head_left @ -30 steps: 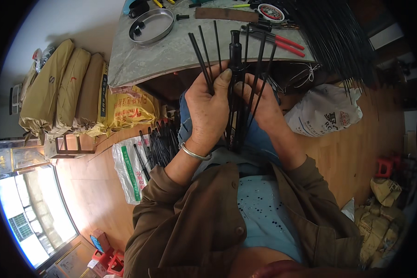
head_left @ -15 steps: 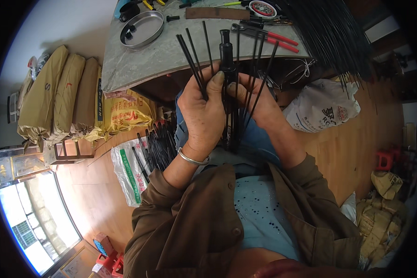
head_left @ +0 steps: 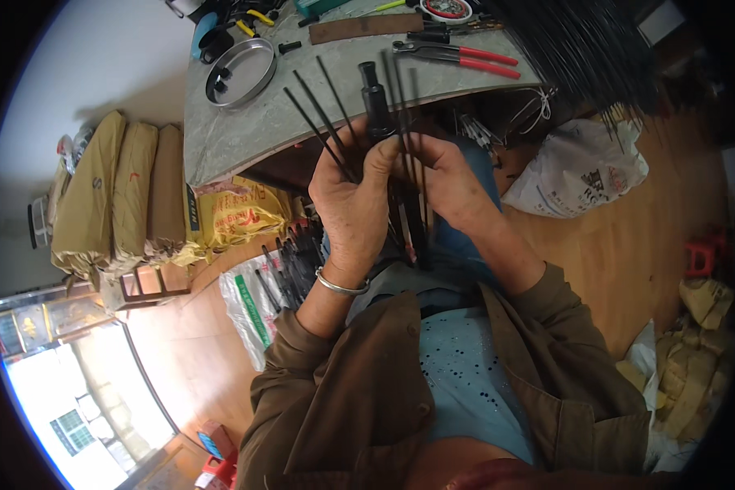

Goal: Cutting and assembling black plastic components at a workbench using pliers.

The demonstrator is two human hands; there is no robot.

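Observation:
In front of me stands what looks like a black umbrella frame [head_left: 375, 106], its thick ringed end pointing up toward the table. Thin black ribs [head_left: 315, 98] fan out from it on both sides. My left hand [head_left: 353, 196] is closed round the shaft and the left-hand ribs, its thumb pressed against the fitting. From the other side my right hand [head_left: 452, 181] pinches at the same spot, with the right-hand ribs by its fingers. Both thumbs nearly meet; what lies under the fingertips is hidden. The shaft's lower part runs down toward my lap.
Ahead is a grey table [head_left: 318, 69] with a round metal tray [head_left: 241, 73], red-handled pliers [head_left: 457, 59] and a brown strip [head_left: 366, 28]. Black rods [head_left: 580, 57] overhang its right side. A white sack [head_left: 580, 167] stands below; wrapped brown bundles [head_left: 94, 196] lean at left.
The frame's top has tilted left and dropped slightly, and the right-hand ribs have drawn closer to the shaft. My right hand has shifted left toward my left thumb. The view has turned a little.

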